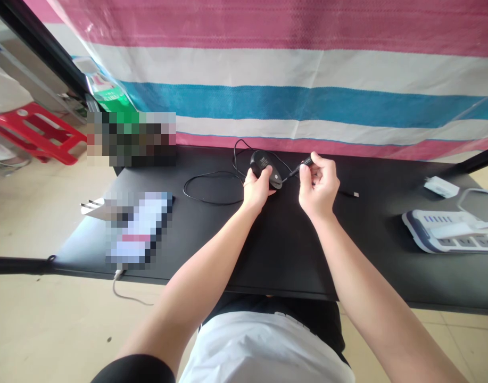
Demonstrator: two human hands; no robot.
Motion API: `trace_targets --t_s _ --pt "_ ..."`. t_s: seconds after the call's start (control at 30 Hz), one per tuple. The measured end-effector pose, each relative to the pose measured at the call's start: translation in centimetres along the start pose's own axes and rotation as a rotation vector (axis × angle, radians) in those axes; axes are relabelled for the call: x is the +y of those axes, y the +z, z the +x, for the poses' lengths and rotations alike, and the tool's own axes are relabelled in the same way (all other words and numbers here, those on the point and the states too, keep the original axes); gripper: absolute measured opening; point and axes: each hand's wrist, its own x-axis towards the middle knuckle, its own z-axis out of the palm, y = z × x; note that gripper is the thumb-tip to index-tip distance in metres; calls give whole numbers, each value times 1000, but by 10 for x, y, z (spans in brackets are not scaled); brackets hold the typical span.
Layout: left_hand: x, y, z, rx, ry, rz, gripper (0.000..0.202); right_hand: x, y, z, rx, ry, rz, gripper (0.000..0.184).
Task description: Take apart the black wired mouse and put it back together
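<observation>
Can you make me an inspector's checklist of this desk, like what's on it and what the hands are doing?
Surface: black tabletop.
Job's things: computer mouse, labelled underside showing; screwdriver, its tip at the mouse's edge, touching or not unclear.
Clutter: phone, blurred; pronged plug at left; white charger and power strip at right.
Hands: left hand grips the mouse; right hand holds the screwdriver.
Cables: black cable looped beside the mouse; USB plug near the right hand; pale cable by the phone.
Surroundings: striped sheet behind; red stool and bottle at left.
</observation>
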Motion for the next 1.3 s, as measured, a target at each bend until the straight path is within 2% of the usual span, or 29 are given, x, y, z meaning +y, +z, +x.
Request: trace_targets --t_s 0.4,0.63,1.07,1.3 --pt "-1 -1 0 -5 0 -12 24 0 0 0 16 10 10 30" --pt "1 0 0 1 0 -10 24 2 -1 1 -23 54 -32 36" --pt "-2 -1 2 3 8 -4 26 3 0 0 48 8 -180 33" --pt "-2 -1 1 0 9 -6 26 1 2 -1 57 -13 -116 27"
